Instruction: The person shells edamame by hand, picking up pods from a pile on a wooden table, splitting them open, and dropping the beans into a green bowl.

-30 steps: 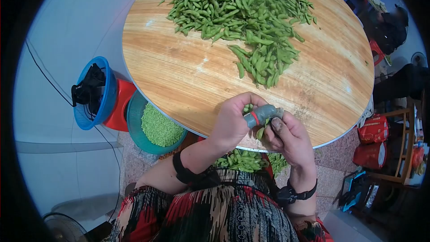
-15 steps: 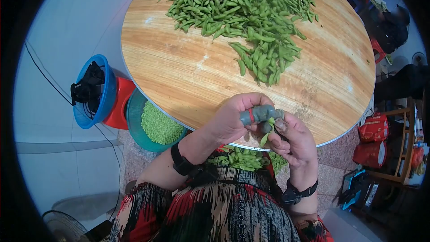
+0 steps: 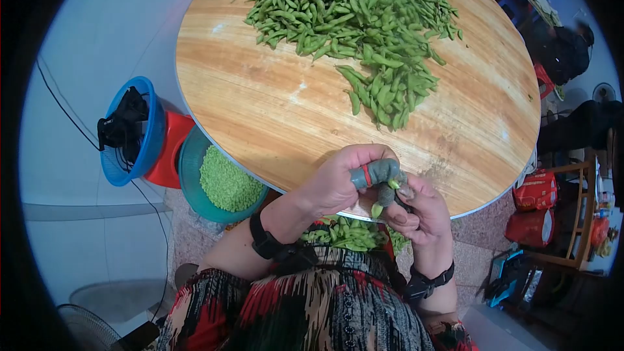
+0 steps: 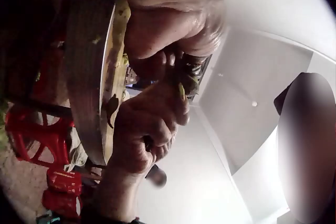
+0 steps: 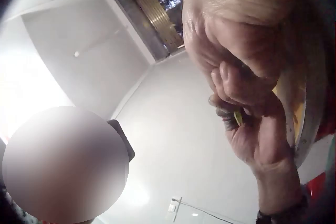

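Over the near edge of the round wooden table, both hands meet at a green soybean pod [image 3: 377, 210]. My left hand [image 3: 331, 182] pinches it, with grey-green covers [image 3: 376, 173] on its fingertips and a red band around one of them. The right hand [image 3: 426, 211] pinches the pod from the other side, thumb pressed close to the covered fingers. In the left wrist view a bit of the pod [image 4: 182, 91] shows between the hands. The right wrist view also shows a sliver of pod [image 5: 238, 117]; curled fingers hide the rest.
A large heap of pods [image 3: 351, 10] covers the far part of the table [image 3: 260, 104]. More pods [image 3: 348, 233] lie below the near edge. At left stand a teal basket of shelled beans [image 3: 231, 179], a red stool [image 3: 170, 149] and a blue basket [image 3: 153, 140]. Red bags [image 3: 536, 192] stand at right.
The pod has turned between the fingers, from sticking out below the left fingertips to lying partly behind them. The right thumb has shifted against the left fingertips. The heap is unchanged.
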Action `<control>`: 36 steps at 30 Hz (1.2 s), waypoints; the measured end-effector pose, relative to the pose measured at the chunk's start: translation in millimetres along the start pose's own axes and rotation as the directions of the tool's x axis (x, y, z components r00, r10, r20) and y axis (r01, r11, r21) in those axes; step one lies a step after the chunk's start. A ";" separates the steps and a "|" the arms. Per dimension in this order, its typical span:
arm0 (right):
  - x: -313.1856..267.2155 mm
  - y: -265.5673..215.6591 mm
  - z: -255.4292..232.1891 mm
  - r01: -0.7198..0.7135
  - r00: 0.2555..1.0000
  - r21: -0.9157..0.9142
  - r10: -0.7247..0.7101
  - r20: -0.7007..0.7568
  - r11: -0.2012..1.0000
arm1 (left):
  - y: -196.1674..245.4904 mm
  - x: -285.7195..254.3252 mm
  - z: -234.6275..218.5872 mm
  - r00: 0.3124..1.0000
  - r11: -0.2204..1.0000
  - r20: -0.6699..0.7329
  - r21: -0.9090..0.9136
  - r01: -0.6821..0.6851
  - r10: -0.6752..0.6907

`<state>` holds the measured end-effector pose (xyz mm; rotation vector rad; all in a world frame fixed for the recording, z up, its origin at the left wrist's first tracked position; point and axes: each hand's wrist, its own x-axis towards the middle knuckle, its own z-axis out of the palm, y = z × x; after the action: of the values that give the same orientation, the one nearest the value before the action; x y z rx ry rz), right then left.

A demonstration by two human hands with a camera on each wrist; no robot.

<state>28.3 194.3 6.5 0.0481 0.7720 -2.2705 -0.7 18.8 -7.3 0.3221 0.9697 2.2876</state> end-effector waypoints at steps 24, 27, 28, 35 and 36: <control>69.5 -63.0 -8.2 -0.397 0.745 -0.798 -0.667 0.009 -0.453 | 9.4 -4.0 6.8 0.990 0.716 -0.010 0.692 -0.096 0.142; 52.2 -49.4 -5.3 -0.348 0.767 -0.809 -0.640 0.045 -0.473 | 5.0 -4.3 2.7 0.996 0.829 -0.033 0.556 -0.055 0.088; 46.2 -45.1 -6.8 -0.324 0.783 -0.841 -0.622 0.019 -0.434 | 3.9 -4.1 1.3 0.997 0.862 -0.042 0.505 -0.037 0.068; 23.3 -37.4 -29.0 -0.295 0.644 -0.910 -0.764 0.037 -0.292 | 9.1 -4.1 6.6 0.994 0.889 -0.104 0.456 0.035 0.014; 22.1 -36.8 -25.5 -0.294 0.644 -0.910 -0.765 0.037 -0.292 | 8.6 -4.8 6.7 0.994 0.889 -0.105 0.457 0.035 0.014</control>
<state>-16.7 214.7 -1.0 -0.1269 3.2571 -0.9567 2.1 15.0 3.5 0.3917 1.5659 2.0581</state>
